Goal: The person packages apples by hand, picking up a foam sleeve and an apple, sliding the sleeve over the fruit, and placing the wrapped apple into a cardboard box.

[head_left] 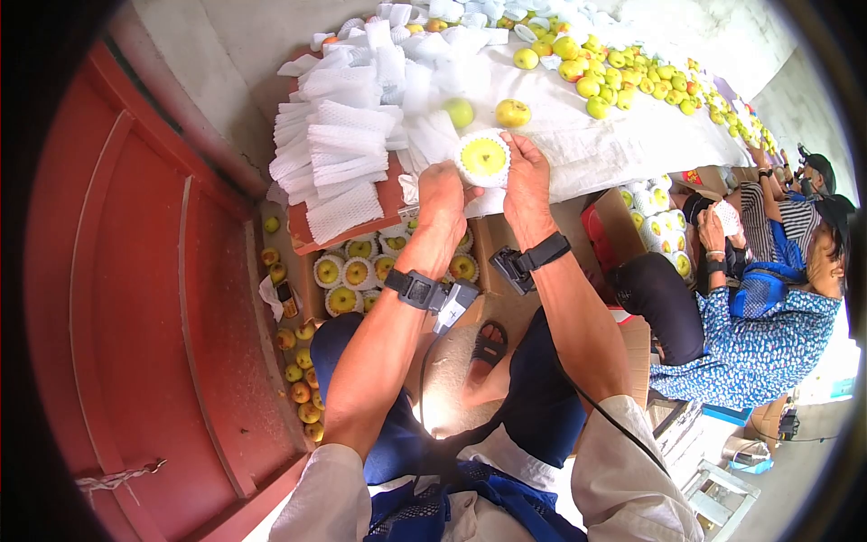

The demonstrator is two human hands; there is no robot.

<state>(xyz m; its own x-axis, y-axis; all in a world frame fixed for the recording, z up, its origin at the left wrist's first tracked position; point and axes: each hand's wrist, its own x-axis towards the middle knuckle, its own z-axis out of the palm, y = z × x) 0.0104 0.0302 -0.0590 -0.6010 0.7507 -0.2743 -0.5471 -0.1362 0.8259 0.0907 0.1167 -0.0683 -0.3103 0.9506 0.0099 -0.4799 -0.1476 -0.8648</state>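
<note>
Foam nets (348, 135) left on table (619, 149), loose apples (629, 78) right — netted apples (358, 272) below, seemingly in carton (473, 310)

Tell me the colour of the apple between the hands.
The apple is yellow-green, inside a white foam net; the head view shows it best.

A white foam-mesh sleeve (489, 182) hides the sides of a round yellow-green apple (485, 156). The bare left forearm (384, 357) covers part of a brown cardboard box (482, 266). A red panelled door (140, 298) is cut off at left; the farthest yellow-green apples (757, 129) are too small to count.
</note>
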